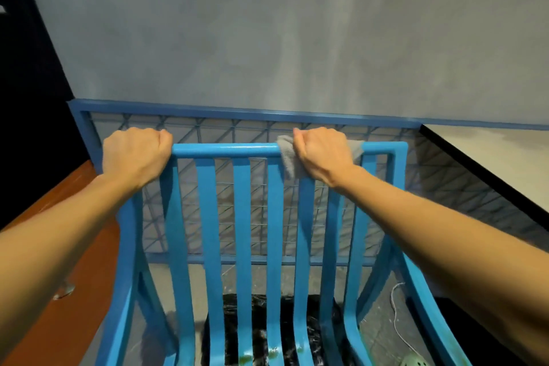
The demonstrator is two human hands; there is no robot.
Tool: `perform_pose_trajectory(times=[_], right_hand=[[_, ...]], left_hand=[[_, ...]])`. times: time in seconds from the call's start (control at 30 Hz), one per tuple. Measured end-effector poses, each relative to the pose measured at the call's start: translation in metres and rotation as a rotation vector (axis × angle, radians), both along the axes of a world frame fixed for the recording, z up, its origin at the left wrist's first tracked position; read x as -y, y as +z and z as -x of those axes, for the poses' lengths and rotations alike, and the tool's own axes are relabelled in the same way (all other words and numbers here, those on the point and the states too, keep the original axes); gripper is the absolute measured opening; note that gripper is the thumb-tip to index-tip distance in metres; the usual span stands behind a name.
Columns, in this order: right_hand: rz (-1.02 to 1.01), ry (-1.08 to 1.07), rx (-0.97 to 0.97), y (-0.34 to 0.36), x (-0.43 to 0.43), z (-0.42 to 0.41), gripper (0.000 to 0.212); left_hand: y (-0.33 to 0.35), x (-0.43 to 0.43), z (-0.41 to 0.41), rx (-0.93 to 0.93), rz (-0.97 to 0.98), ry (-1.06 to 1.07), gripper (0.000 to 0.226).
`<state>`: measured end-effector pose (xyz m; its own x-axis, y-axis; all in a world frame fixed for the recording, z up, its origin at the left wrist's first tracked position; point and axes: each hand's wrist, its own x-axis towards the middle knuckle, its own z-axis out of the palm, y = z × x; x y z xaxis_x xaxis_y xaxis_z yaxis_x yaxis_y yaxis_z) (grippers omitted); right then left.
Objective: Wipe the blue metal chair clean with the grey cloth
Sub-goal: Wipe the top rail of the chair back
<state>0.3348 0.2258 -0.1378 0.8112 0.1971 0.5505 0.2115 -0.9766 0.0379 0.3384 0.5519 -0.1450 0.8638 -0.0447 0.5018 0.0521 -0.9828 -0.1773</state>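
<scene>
The person's left hand (135, 154) is curled tight round the left end of the top bar of the blue metal chair (225, 149). The right hand (322, 154) is curled too and squeezes the grey cloth (286, 157) onto the same bar. The cloth pokes out beside the fingers and hangs just under them. Long bright blue slats run down below both fists.

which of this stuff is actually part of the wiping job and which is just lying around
Part of the job: blue metal chair, top rail gripped by the left hand; grey cloth, held against that rail by the right hand.
Just lying about: blue mesh railing behind the chair; white cord on the floor; black plastic under the seat; brown wooden surface at left.
</scene>
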Motion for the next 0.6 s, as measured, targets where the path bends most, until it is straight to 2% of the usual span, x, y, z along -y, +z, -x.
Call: perform_pose_trajectory(times=[0.2, 0.3, 0.37, 0.47, 0.5, 0.6], right_hand=[[0.144, 0.135, 0.033, -0.001, -0.134, 0.001, 0.045], [0.116, 0.166, 0.003, 0.005, -0.178, 0.005, 0.044], [0.047, 0.143, -0.157, 0.015, -0.202, 0.002, 0.037], [-0.185, 0.085, -0.440, 0.028, -0.216, -0.005, 0.028], [-0.183, 0.088, -0.426, 0.028, -0.214, -0.005, 0.025], [0.022, 0.172, -0.067, 0.009, -0.205, 0.010, 0.027]], left_hand=[[0.005, 0.006, 0.003, 0.019, 0.177, -0.043, 0.053], [0.010, 0.009, 0.009, 0.013, 0.321, -0.044, 0.058], [0.011, 0.009, 0.011, 0.021, 0.365, -0.049, 0.058], [0.009, 0.005, 0.007, 0.021, 0.386, -0.050, 0.058], [0.008, 0.004, 0.005, 0.028, 0.380, -0.056, 0.058], [0.006, 0.002, 0.006, 0.055, 0.428, -0.087, 0.064]])
